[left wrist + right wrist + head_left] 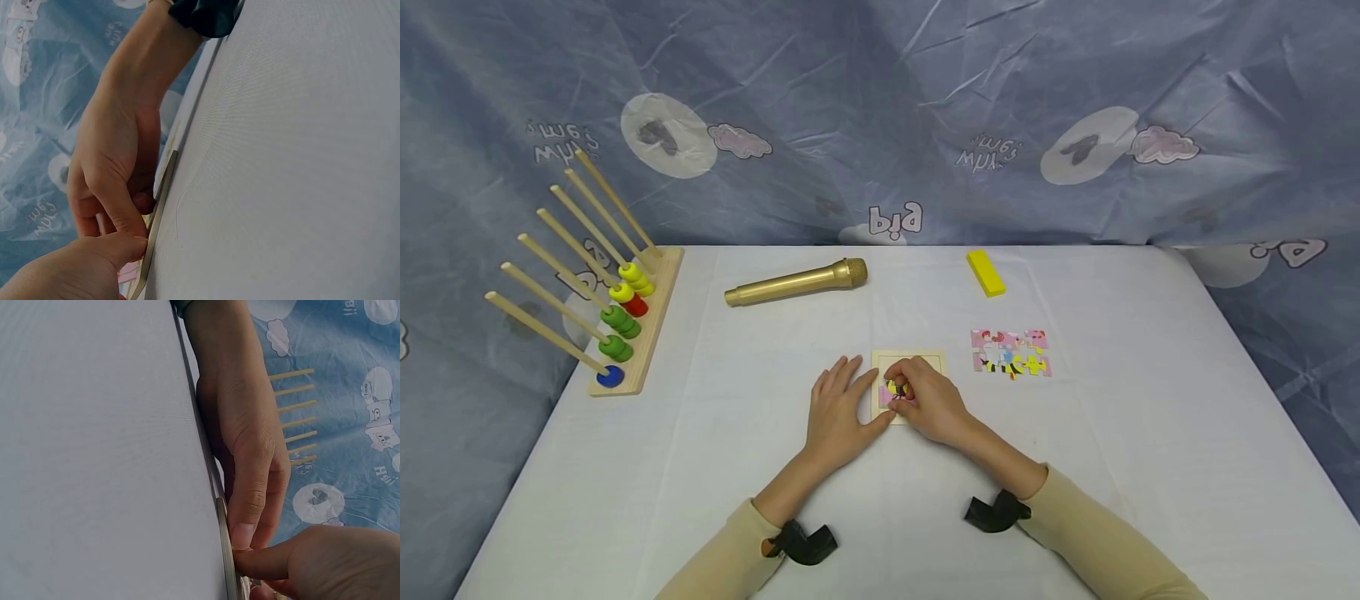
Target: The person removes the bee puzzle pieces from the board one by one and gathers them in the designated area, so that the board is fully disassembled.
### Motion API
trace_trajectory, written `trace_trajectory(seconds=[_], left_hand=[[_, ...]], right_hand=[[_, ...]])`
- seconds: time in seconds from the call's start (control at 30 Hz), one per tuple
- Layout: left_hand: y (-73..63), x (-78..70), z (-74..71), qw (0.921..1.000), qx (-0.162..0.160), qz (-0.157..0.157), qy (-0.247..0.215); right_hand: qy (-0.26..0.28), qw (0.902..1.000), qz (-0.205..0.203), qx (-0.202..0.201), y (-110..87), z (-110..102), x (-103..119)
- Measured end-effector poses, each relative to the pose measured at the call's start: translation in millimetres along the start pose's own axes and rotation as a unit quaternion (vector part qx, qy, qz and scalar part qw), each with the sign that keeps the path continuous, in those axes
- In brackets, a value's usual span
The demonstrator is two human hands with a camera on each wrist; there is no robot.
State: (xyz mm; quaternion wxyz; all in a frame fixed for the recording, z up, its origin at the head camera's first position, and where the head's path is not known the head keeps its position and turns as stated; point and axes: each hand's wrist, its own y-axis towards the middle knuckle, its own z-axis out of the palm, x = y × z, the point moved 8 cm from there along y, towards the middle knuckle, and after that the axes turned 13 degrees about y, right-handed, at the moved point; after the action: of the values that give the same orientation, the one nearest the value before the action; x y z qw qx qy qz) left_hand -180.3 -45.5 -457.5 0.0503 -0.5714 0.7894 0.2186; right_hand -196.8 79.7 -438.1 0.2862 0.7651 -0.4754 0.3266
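A small wooden puzzle tray (934,357) with a pale frame lies on the table in front of the person. Inside its left part shows a pink jigsaw piece (884,397) with a yellow and black picture. Over it, the right hand (934,402) curls its fingers and thumb round the piece, partly covering it. The left hand (837,419) lies spread at the tray's left side, index fingertip near the upper edge and thumb at the lower edge. In the left wrist view, the right thumb (128,219) comes down close to the left thumb at the tray rim (159,206).
Several loose pink and yellow puzzle pieces (1011,353) lie together right of the tray. Behind them is a yellow block (986,273). A gold microphone (797,282) lies at the back. A wooden peg stand (655,321) with coloured beads occupies the left edge.
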Motion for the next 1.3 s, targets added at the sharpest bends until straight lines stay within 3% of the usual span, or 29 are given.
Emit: trace_trajectory(seconds=[0.2, 0.33, 0.5, 0.6, 0.83, 1.07, 1.3], left_hand=[[-0.4, -0.1, -0.5, 1.0000, 0.002, -0.001, -0.005], [-1.3, -0.2, -1.0, 1.0000, 0.004, -0.001, -0.007], [-2.3, 0.1, -0.7, 1.0000, 0.007, -0.003, -0.005], [-2.1, 0.6, 0.0, 1.0000, 0.009, -0.004, -0.002], [-1.0, 1.9, 1.8, 1.0000, 0.005, -0.006, -0.001], [-0.7, 0.2, 1.9, 0.9999, 0.008, -0.005, -0.006], [-0.9, -0.6, 0.9, 0.9999, 0.008, -0.005, -0.006]], right_hand=[[0.019, 0.9998, -0.005, -0.001, 0.3, -0.1, -0.7], [0.074, 0.9973, 0.007, -0.003, 0.9, -0.6, -3.4], [0.189, 0.9814, 0.033, -0.004, 1.7, -7.5, -2.9], [0.222, 0.9741, 0.044, -0.006, 2.7, -16.3, 0.4], [0.205, 0.9769, 0.056, -0.025, -1.9, -43.4, -3.8], [0.200, 0.9714, 0.106, -0.072, -25.4, -81.8, -34.8], [0.150, 0.9716, 0.121, -0.138, -52.4, -121.8, -63.8]])
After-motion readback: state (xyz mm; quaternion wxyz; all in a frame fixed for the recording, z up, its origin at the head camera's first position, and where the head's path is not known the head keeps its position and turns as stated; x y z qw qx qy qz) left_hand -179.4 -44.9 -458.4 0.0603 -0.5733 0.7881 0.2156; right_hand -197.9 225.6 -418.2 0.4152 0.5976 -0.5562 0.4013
